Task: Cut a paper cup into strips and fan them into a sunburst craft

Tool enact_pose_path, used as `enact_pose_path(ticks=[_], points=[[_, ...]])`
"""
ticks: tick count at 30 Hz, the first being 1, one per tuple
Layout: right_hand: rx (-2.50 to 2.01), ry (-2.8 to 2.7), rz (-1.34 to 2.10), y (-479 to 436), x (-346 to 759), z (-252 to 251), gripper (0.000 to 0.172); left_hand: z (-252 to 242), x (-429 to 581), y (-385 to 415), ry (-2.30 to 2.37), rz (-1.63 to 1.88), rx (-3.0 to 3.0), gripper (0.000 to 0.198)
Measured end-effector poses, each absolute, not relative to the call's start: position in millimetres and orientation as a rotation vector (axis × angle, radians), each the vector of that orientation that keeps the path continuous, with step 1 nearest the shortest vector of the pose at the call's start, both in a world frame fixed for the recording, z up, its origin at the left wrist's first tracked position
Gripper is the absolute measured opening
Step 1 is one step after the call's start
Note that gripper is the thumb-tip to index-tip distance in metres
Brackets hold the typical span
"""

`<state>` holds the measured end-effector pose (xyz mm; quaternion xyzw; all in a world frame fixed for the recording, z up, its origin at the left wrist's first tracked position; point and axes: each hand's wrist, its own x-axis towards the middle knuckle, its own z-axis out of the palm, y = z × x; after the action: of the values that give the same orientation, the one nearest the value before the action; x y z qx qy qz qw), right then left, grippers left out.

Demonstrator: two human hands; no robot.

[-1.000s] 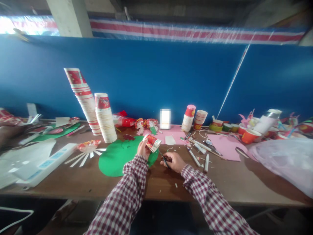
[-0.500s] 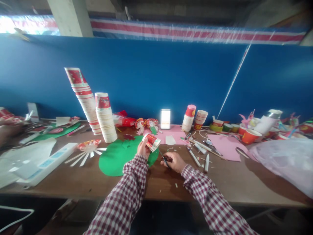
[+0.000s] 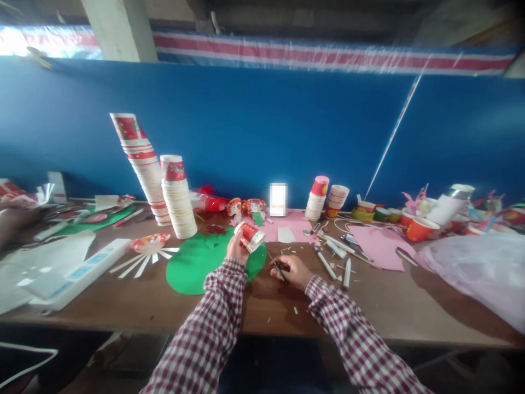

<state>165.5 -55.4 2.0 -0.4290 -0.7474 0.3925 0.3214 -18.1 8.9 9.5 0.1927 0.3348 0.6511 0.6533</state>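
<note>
My left hand (image 3: 237, 249) is closed around a red and white paper cup (image 3: 249, 236), tilted on its side with its mouth toward the right. In my right hand (image 3: 293, 271) is a pair of scissors (image 3: 279, 269), fingers curled round the handles and the blades pointing up and left toward the cup. The blades are apart from the cup. Under my left hand and wrist lies a round green sheet (image 3: 188, 271). Further left rests a cut cup with spread white strips (image 3: 145, 253).
Two tall stacks of paper cups (image 3: 177, 202) rise at the back left. Shorter cup stacks (image 3: 315, 200) stand behind my right hand. Markers (image 3: 325, 264) and paper scraps lie to the right, before a pink sheet (image 3: 375, 246) and a plastic bag (image 3: 479, 273). Another person's hand (image 3: 16, 219) is at far left.
My left hand has moved slightly left, away from the scissors, and the cup has turned a little. My right hand has barely moved. At far left, the other person's hand has shifted.
</note>
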Motion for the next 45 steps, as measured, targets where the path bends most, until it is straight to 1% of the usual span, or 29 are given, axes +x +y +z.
enact_pose_path(ticks=[2,8,17,25,34,41,45], points=[[-1.136,-1.967,1.015,-56,166,3,0.036,7,-16,9,0.757,1.520,0.427,0.029],[-1.127,-1.943,1.064,-55,166,3,0.037,1,-13,10,0.785,1.481,0.512,0.028],[-1.149,-2.005,0.951,-56,166,4,0.037,6,-9,5,0.815,1.468,0.552,0.025],[-1.149,-2.014,0.931,-55,166,3,0.038,10,-6,0,0.784,1.434,0.601,0.023],[-1.142,-2.004,0.961,-54,167,1,0.040,9,-7,0,0.787,1.428,0.600,0.029],[-1.111,-1.981,1.028,-57,166,5,0.036,8,-7,0,0.798,1.428,0.607,0.026],[-1.128,-2.006,0.981,-56,167,3,0.035,8,-7,2,0.804,1.424,0.599,0.028]])
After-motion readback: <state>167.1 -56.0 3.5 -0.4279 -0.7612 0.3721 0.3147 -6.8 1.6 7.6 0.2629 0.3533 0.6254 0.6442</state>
